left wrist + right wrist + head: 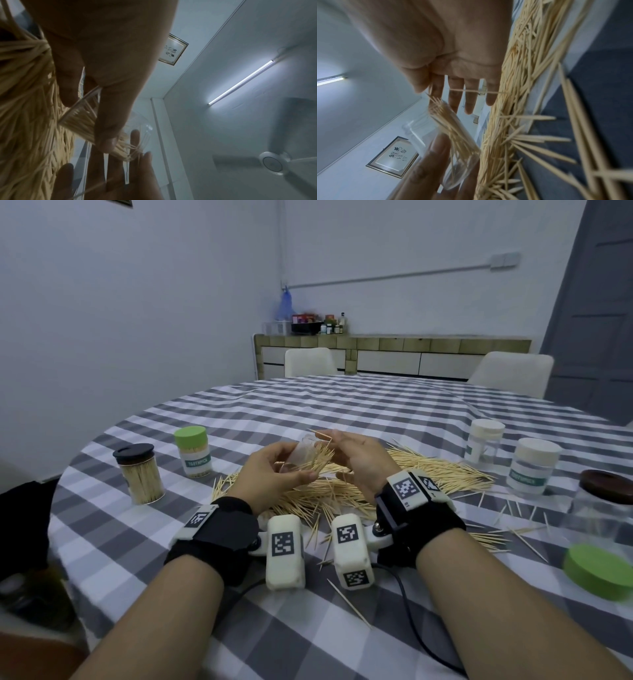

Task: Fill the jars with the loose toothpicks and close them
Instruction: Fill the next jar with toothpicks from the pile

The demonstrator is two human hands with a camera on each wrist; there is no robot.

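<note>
My left hand grips a clear jar, tilted with its mouth toward my right hand. A bundle of toothpicks sticks partly out of the mouth. My right hand's fingers are straight at the mouth, against the toothpick ends, and one toothpick lies across them. The left wrist view shows my thumb over the jar and the right hand's straight fingers beyond it. A big pile of loose toothpicks lies on the checked tablecloth under both hands.
Two filled, closed jars stand at the left: a green-lidded jar and a black-lidded jar. At the right stand two white-lidded jars, a dark-lidded jar and a loose green lid. Stray toothpicks lie near the front.
</note>
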